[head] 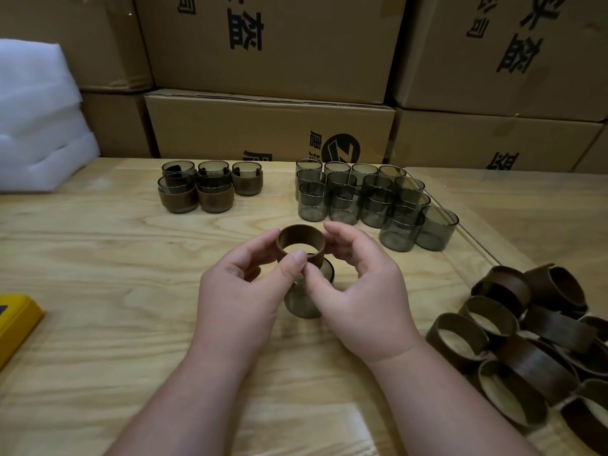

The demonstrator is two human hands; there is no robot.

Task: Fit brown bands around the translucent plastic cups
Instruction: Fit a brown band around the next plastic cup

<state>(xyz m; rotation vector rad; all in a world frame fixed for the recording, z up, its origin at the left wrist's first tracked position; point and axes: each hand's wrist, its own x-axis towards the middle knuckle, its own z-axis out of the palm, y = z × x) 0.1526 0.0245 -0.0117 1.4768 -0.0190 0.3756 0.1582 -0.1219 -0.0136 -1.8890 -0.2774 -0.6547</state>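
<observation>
Your left hand (243, 291) pinches a brown band (300, 242) between thumb and curled fingers, holding it just above the wooden table (98, 258) at the middle of the view; the band's opening faces you, tilted; your right hand (358, 291) sits close against the left, its thumb meeting your left thumb at the band's near edge, its fingers curved around the band's right side; whether those fingers actually press the band you cannot tell from here; directly below the band, partly hidden by both hands, is a translucent cup (304, 301); the band's lower edge overlaps the cup's upper part, though how far it is seated is hidden; farther back on the right stands a cluster of bare cups (371, 199), packed closely, some stacked; farther back on the left stands a smaller group of banded cups (204, 187), also partly stacked; at your near right lies a heap of loose bands (533, 340), tumbled over one another; cardboard boxes (269, 77) rise behind the table; white foam (36, 120) sits at the far left; a yellow object (16, 324) pokes in at the left edge.
</observation>
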